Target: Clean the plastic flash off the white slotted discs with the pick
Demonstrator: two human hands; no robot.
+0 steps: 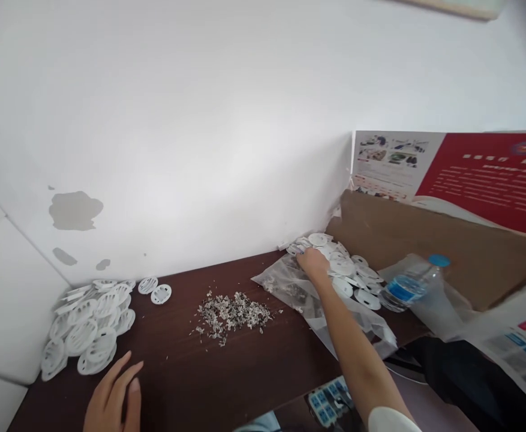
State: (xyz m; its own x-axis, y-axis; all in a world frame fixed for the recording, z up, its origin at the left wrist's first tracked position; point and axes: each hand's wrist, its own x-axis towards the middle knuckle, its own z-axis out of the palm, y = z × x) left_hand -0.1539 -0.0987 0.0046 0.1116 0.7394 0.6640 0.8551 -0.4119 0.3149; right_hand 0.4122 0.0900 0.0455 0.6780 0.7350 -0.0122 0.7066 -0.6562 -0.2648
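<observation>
My right hand (314,264) reaches to the back right of the dark table, its fingers bent at the edge of a pile of white plastic discs (341,267). Whether it grips a disc there cannot be made out. Under that pile and forearm lies a clear plastic bag (285,282). My left hand (114,399) hovers at the lower left with fingers stretched and apart, holding nothing. Just beyond it is a heap of white slotted discs (94,324), with two slotted discs (161,294) lying apart to its right. Between the hands sits a small heap of tiny grey-and-white pieces (233,315).
A water bottle with a blue cap (409,288) leans by the right pile, before a brown cardboard sheet (424,240). A red printed board (492,174) stands behind. A power strip (330,402) and black cloth-like item (478,384) are near the front right. White walls close the back and left.
</observation>
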